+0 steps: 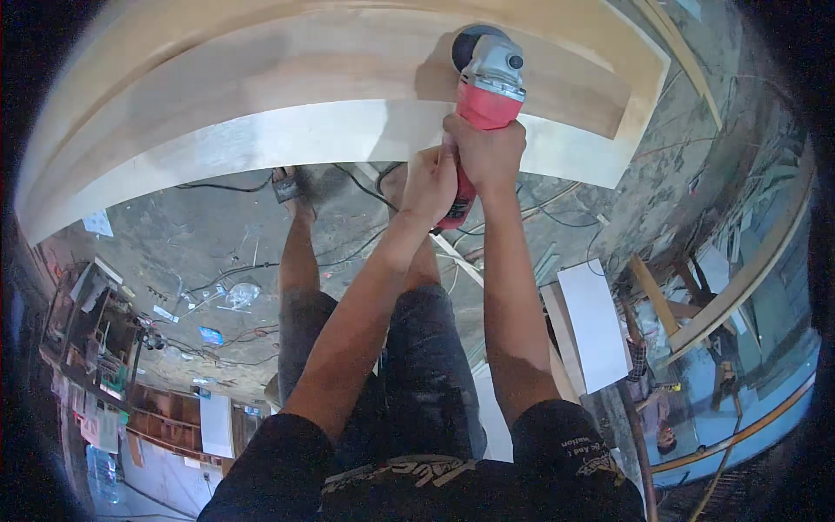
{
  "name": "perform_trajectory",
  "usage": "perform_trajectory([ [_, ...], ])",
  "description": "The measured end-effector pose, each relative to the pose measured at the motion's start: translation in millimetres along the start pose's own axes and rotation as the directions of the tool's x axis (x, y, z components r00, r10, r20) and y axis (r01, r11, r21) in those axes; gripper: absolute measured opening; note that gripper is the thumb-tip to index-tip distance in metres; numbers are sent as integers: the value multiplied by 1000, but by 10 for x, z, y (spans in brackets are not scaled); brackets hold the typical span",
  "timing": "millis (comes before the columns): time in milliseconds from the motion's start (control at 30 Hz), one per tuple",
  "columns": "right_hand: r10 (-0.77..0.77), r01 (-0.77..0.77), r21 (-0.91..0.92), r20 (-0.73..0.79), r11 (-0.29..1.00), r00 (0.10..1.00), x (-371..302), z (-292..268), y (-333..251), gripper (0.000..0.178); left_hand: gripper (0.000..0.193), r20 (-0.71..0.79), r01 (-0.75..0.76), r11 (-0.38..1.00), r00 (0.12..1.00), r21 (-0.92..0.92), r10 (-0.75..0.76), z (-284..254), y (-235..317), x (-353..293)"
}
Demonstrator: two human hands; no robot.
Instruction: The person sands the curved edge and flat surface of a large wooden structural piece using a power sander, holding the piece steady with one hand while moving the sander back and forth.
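Note:
A red angle grinder [489, 103] with a grey metal head and a dark round disc [468, 45] is held out in front of me. Its disc is over a long pale wooden panel [348, 65] with a recessed middle; whether it touches the wood I cannot tell. My right hand [493, 150] wraps round the grinder's body just behind the grey head. Closer to me, my left hand [432, 184] is closed on the left side of the body, against the right hand. The tool's rear end shows below both hands.
Dark cables [339, 257] run over the concrete floor [217, 226] around my feet. A clear plastic bag [242, 296] and small scraps lie to the left. Near right are a white board [593, 326] and wooden strips [652, 296]. Cluttered shelves [96, 331] stand at left; another person [665, 422] is at lower right.

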State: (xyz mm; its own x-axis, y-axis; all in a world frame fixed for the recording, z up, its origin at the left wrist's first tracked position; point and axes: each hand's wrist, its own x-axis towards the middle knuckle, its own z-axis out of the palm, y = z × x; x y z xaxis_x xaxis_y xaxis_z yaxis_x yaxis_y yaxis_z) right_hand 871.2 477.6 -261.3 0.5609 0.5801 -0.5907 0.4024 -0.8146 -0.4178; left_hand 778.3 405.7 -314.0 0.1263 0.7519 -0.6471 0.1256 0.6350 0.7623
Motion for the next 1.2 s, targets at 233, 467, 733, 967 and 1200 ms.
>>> perform_trajectory([
  [233,-99,97,26,75,995,992,-43,202,-314,39,54,-151,-2,1000,988,22,5,-224,1,26],
  [467,-236,232,44,162,972,958,-143,725,-631,37,56,-265,-43,981,964,-188,-9,-722,127,50],
  [733,-127,128,4,145,992,981,-171,553,-600,35,61,-201,16,998,979,-65,-29,-606,198,2],
  [967,-54,47,38,214,998,975,-30,251,-489,41,60,-193,32,997,980,-67,-44,-278,166,7],
  [1200,-128,127,16,220,992,967,194,124,-476,40,62,-260,-19,989,965,-149,-21,-34,234,114],
])
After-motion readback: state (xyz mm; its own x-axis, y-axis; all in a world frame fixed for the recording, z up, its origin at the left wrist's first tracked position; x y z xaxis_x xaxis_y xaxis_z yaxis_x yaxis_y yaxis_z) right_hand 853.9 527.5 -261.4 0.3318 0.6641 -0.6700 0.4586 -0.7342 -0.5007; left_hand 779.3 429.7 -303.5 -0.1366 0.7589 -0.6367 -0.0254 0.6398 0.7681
